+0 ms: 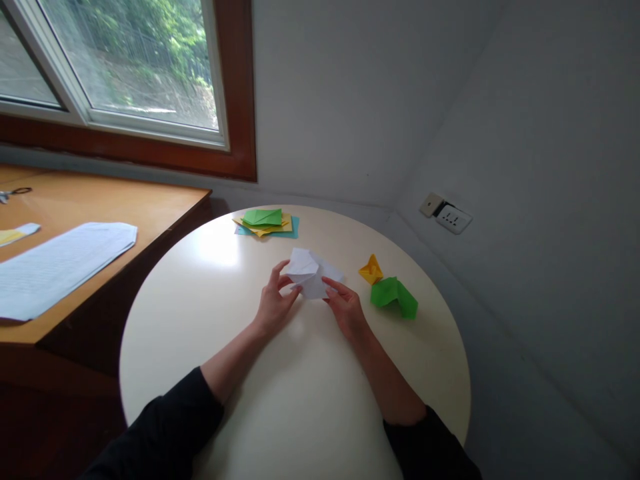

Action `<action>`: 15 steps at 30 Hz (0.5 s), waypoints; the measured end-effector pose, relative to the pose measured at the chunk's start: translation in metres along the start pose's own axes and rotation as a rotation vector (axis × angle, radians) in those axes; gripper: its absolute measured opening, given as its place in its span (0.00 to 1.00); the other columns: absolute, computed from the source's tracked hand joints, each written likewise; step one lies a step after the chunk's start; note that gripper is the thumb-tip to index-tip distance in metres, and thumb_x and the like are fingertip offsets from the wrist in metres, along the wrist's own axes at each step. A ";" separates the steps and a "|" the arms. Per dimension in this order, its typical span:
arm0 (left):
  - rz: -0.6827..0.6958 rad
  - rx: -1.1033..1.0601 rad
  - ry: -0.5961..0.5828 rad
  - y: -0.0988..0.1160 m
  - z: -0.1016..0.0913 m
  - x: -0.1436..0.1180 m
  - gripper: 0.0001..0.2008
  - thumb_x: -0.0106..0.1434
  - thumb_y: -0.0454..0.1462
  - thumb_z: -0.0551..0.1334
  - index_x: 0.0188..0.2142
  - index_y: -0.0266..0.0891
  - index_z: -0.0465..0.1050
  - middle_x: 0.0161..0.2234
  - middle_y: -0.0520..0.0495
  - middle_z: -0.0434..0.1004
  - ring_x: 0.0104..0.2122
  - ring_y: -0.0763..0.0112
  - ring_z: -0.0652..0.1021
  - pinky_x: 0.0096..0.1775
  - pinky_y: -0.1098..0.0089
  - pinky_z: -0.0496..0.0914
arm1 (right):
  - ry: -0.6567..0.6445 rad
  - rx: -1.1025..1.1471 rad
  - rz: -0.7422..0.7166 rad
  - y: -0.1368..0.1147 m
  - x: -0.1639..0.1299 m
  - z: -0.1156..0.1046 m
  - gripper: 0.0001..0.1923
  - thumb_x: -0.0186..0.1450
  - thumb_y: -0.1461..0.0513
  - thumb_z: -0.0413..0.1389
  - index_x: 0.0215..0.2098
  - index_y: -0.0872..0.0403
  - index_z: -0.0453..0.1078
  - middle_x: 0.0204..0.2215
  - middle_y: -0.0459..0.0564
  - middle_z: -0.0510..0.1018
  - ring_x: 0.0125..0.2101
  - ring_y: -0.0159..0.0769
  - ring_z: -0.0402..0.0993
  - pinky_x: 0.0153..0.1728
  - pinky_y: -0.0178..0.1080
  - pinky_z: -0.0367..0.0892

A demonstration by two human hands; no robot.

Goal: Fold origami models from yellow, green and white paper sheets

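Both hands work a partly folded sheet of white paper (pixel 311 273) near the middle of the round white desk (pixel 300 400). The left hand (pixel 277 300) pinches the paper's near left edge between thumb and fingers, and the right hand (pixel 344 305) pins the near right corner with its fingertips, so each hand is closed on the paper and neither is clenched into a fist. The paper sits partly lifted, its far flaps standing off the desk.

By its look the sheet is very light, thin and limp where it is single, stiffer along the creases and where layers stack. It will likely slide easily on the smooth top, tear at a sharp pull and keep any dent, so the edges and folded corners are the sound places to take hold, with light pressure.

At about 2 o'clock from the hands lies a small folded yellow paper shape (pixel 371 269), and just beside it, at about 3 o'clock, a folded green paper shape (pixel 394 296) standing like a tent. At 11 o'clock, near the far rim, a flat stack of coloured sheets (pixel 267 223) rests, green on top of yellow and blue.

No box, tray or other container shows. To the left stands a wooden desk (pixel 100 200) bearing printed sheets (pixel 55 267).
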State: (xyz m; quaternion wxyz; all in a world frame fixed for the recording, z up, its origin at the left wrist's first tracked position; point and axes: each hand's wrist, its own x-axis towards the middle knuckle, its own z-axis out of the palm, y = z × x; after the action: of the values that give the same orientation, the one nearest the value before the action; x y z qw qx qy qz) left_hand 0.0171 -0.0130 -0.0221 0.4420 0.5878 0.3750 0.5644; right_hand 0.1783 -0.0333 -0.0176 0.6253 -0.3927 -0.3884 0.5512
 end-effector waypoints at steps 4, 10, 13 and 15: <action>0.030 0.105 0.012 -0.003 -0.001 0.001 0.16 0.54 0.35 0.63 0.43 0.43 0.72 0.42 0.47 0.76 0.43 0.65 0.74 0.46 0.66 0.67 | -0.014 -0.002 0.010 -0.003 -0.002 0.001 0.17 0.47 0.58 0.65 0.36 0.50 0.77 0.34 0.48 0.81 0.36 0.38 0.75 0.42 0.42 0.66; 0.064 0.156 0.068 -0.008 -0.002 0.004 0.12 0.55 0.37 0.62 0.40 0.39 0.74 0.41 0.44 0.77 0.42 0.65 0.75 0.47 0.62 0.67 | -0.050 -0.008 0.003 -0.001 -0.002 0.001 0.16 0.48 0.58 0.64 0.36 0.50 0.77 0.35 0.48 0.80 0.37 0.38 0.74 0.43 0.43 0.66; 0.045 0.091 0.084 -0.011 -0.003 0.007 0.10 0.54 0.38 0.63 0.36 0.38 0.76 0.38 0.45 0.77 0.40 0.65 0.75 0.45 0.62 0.68 | -0.065 0.011 0.012 0.000 -0.002 0.000 0.16 0.48 0.58 0.64 0.36 0.50 0.77 0.35 0.48 0.80 0.37 0.38 0.74 0.42 0.43 0.66; 0.020 0.029 0.100 -0.013 -0.002 0.008 0.09 0.52 0.39 0.64 0.32 0.37 0.76 0.36 0.45 0.76 0.38 0.65 0.75 0.44 0.63 0.69 | -0.067 0.023 0.020 0.000 -0.002 -0.001 0.16 0.47 0.58 0.64 0.36 0.50 0.77 0.34 0.48 0.80 0.36 0.38 0.74 0.41 0.42 0.66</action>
State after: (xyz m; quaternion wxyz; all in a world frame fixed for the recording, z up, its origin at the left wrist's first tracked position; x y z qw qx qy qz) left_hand 0.0163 -0.0008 -0.0314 0.4082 0.5689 0.3989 0.5922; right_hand 0.1788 -0.0355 -0.0177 0.6109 -0.3708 -0.3984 0.5749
